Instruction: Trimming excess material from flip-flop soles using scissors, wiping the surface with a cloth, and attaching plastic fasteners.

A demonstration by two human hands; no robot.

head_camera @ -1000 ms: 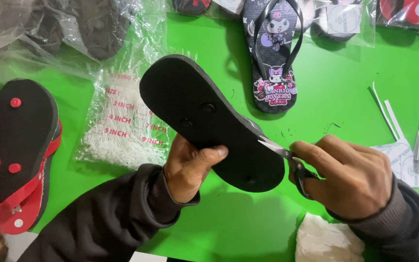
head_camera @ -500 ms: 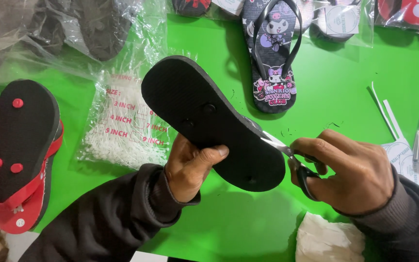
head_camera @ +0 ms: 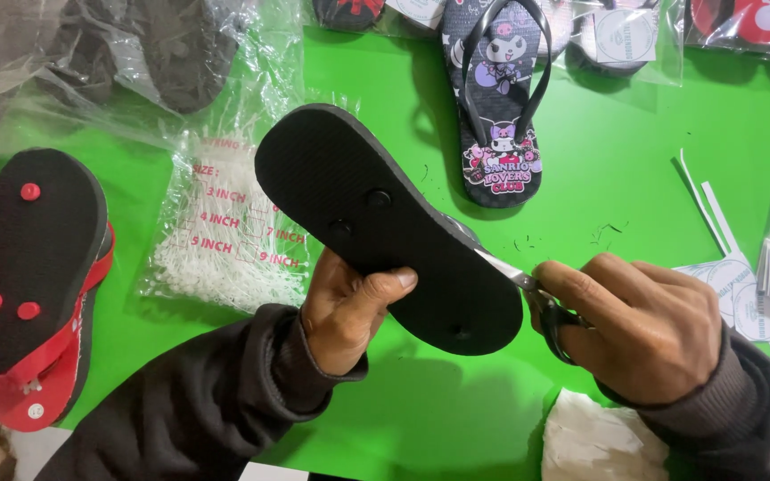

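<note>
With my left hand (head_camera: 349, 312) gripping the black sandal (head_camera: 385, 227) sole-up above the green surface (head_camera: 634, 205) and my right hand (head_camera: 648, 330) closed on scissors (head_camera: 528, 289), a slipped blade could nick the foam edge.

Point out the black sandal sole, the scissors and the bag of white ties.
black sandal sole (head_camera: 385, 223), head view, middle of the underside.
scissors (head_camera: 503, 267), head view, on the blade.
bag of white ties (head_camera: 225, 240), head view, middle of the bag.

Both arms wear dark charcoal long sleeves (head_camera: 198, 401) with ribbed cuffs; the hands are bare.
</note>
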